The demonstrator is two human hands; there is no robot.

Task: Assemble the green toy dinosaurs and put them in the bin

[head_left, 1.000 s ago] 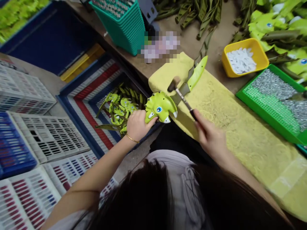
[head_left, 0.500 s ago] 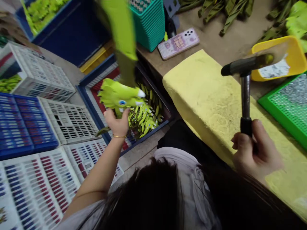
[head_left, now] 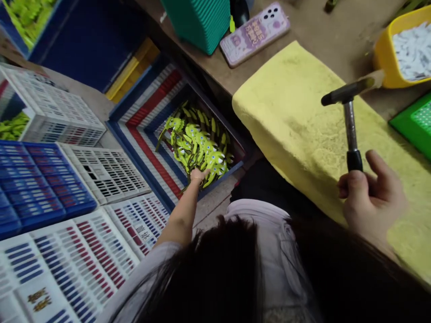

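Observation:
My right hand [head_left: 373, 202] grips a small hammer [head_left: 351, 125] by its black handle end, head up, above the yellow padded block [head_left: 279, 94]. Down at the left, my left hand [head_left: 199, 174] reaches into a crate lined with striped material [head_left: 148, 107]. It touches the near side of a pile of lime-green horned toy figures [head_left: 198, 143] with blue eyes and dark green undersides. The fingers of that hand are mostly hidden against the pile, so whether it grasps a figure is unclear.
A phone [head_left: 255, 33] lies on the workbench beside a teal basket [head_left: 202, 22]. At the right are a yellow tub [head_left: 387, 58] with white pieces and a green tray [head_left: 414, 121]. White crates [head_left: 67, 260] and a blue crate [head_left: 43, 184] stand at the left.
My left hand has lowered into the crate; the toy figure it held above the pile is no longer distinct from the others. The right hand still holds the hammer. The view has shifted.

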